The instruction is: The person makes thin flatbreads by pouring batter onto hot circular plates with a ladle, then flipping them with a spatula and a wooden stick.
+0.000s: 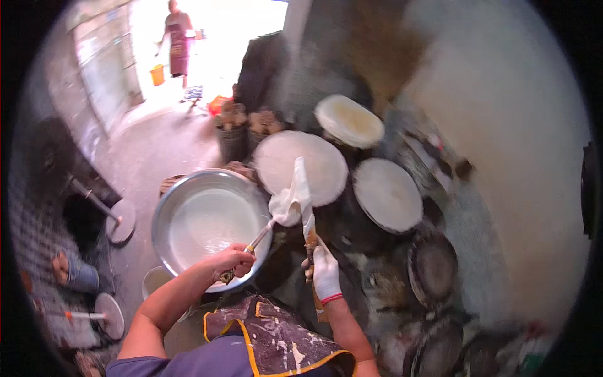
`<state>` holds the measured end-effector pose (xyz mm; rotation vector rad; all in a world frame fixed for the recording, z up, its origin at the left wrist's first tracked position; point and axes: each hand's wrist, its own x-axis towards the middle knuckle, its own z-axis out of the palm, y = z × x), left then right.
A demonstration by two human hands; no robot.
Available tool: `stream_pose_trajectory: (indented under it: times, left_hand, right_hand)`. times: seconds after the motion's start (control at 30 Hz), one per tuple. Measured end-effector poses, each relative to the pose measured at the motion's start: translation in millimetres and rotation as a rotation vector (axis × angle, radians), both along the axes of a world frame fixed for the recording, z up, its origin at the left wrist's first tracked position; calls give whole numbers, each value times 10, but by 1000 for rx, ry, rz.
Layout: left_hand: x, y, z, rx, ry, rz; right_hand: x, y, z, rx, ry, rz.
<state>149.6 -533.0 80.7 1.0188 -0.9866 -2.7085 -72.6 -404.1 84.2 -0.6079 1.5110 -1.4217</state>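
Observation:
My left hand [236, 261] is bare and closed around the handle of a ladle [260, 234], whose bowl end is hidden by a pale, wet mass [286, 207]. In my right hand [325, 271], which wears a white glove, is a long flat paddle [309, 231] coated at its upper part with the same white stuff. Both tools meet above the near edge of a round pan of whitish batter [299, 165]. To the left stands a wide metal basin [162, 235] containing milky liquid. Another round pan with a whitish surface [387, 194] lies to the right.
An oval vessel with yellowish contents [349, 120] stands farther back. Dark round pans [433, 268] line the right side. Containers of brown chunks [233, 134] stand behind the basin. A person in an apron [179, 42] is in the bright doorway, beside an orange bucket [158, 75].

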Motion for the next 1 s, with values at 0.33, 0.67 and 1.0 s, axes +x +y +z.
stream_pose_trajectory:
  times: [0.33, 0.67, 1.0]
  left_hand:
    - [-2606, 2114, 42, 807, 13, -472]
    - [-4285, 4172, 332, 499, 249, -1402]
    - [-5436, 5708, -805, -611, 653, -1706]
  right_hand:
    - [-714, 4460, -624, 583, 716, -270]
    - [-878, 5251, -615, 454, 514, -1065]
    - [-1608, 5740, -1047, -214, -348, -2304]
